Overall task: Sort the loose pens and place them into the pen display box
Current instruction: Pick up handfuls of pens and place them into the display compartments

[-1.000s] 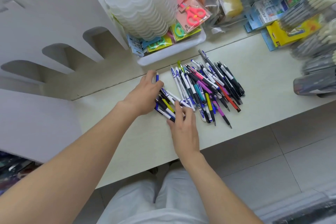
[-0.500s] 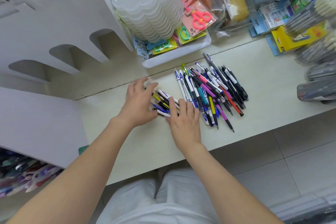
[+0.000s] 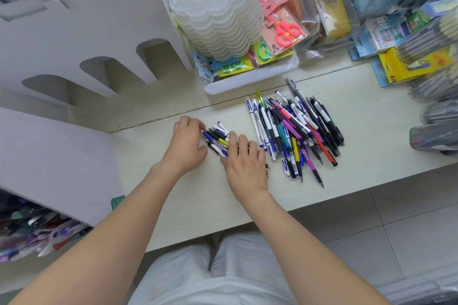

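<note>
A small bunch of pens (image 3: 217,140), blue, white, black and one yellow, lies on the pale table (image 3: 173,193) between my hands. My left hand (image 3: 185,146) is at the bunch's left end, fingers curled against the pen tips. My right hand (image 3: 244,160) lies flat over the bunch's right part, fingers straight. A larger pile of loose pens (image 3: 295,129) in many colours sits just to the right, apart from the bunch. The white pen display box (image 3: 81,57) with arched compartments stands at the back left.
A stack of translucent scalloped trays (image 3: 215,12) stands in a white bin (image 3: 250,79) with packaged scissors behind the pens. Packaged stationery crowds the back right. Bundled pens (image 3: 436,116) lie at the right edge. A white panel (image 3: 54,163) stands at the left.
Both hands have drawn a small bunch of pens leftward out of the big pile, and a gap now separates the two groups. The left hand's fingers have curled in at the bunch's end.
</note>
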### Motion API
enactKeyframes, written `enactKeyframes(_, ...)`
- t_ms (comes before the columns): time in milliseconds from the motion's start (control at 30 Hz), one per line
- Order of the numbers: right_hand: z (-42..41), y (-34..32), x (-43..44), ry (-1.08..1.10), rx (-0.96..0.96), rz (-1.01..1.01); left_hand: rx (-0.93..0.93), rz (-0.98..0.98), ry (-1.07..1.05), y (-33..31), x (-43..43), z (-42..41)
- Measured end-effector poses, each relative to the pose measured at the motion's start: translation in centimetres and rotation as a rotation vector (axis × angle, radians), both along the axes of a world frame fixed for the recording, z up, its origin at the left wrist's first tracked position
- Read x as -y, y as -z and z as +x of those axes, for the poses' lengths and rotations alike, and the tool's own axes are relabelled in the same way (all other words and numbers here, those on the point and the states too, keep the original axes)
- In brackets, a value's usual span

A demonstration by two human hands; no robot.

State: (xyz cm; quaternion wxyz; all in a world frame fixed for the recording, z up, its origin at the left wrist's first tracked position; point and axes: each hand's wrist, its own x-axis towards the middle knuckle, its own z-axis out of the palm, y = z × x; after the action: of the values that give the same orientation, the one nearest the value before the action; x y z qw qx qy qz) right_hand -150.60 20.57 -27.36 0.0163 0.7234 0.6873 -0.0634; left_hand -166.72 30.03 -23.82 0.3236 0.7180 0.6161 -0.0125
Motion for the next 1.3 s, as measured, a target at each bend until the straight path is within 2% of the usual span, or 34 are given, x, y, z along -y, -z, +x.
enactKeyframes(67, 0.1, 0.1, 0.3, -0.007, 0.018, 0.004, 0.054, -0.013, -0.012, -0.2, 0.4, -0.1)
enactKeyframes(133, -0.2, 0.1, 0.1, -0.013, 0.013, 0.002, 0.136, -0.008, -0.122, -0.4, 1.2, 0.0)
enactKeyframes(300, -2.4, -0.2, -0.5, 0.052, 0.010, 0.009, 0.224, -0.001, -0.630, -1.7, 3.8, 1.5)
enactKeyframes(367, -3.3, -0.8, -0.6, 0.075, 0.019, -0.061, 0.248, -0.093, -0.791, -2.1, 4.4, 1.6)
enactKeyframes(467, -3.9, -1.7, -0.2, 0.101, 0.031, -0.173, 0.407, -0.358, -0.978, -2.7, 4.9, 1.3)
enactKeyframes(533, -3.7, -1.9, 0.1, 0.084, 0.026, -0.228, 0.499, -0.437, -0.963, -3.4, 5.3, 1.2)
enactKeyframes(667, -1.9, -3.5, -0.4, 0.076, -0.043, -0.284, 0.542, -0.462, -0.972, -5.2, 5.4, 1.3)
enactKeyframes(733, -1.0, -5.1, -0.9, 0.054, -0.272, -0.273, 0.613, -0.569, -0.932, -6.2, 5.3, 1.2)
enactKeyframes(800, -0.6, -7.8, -1.3, 0.139, -0.651, -0.297, 0.745, -0.654, -0.834, -7.6, 5.2, 1.3)
enactKeyframes(900, -1.6, -11.8, -1.1, 0.259, -1.077, -0.285, 0.987, -0.623, -0.644, -9.4, 5.7, 1.9)
enactKeyframes(967, -2.3, -13.1, -0.9, 0.271, -1.252, -0.271, 1.036, -0.597, -0.633, -10.4, 6.0, 2.2)
enactKeyframes(1100, -2.6, -15.4, -0.7, 0.227, -1.353, -0.282, 1.048, -0.667, -0.642, -12.1, 6.1, 1.6)
enactKeyframes(1167, -2.3, -17.0, -0.6, 0.190, -1.334, -0.318, 1.073, -0.715, -0.641, -12.9, 6.2, 1.1)
enactKeyframes(1300, -2.0, -20.1, -0.2, 0.158, -1.259, -0.421, 1.248, -0.791, -0.671, -14.2, 7.1, 0.4)
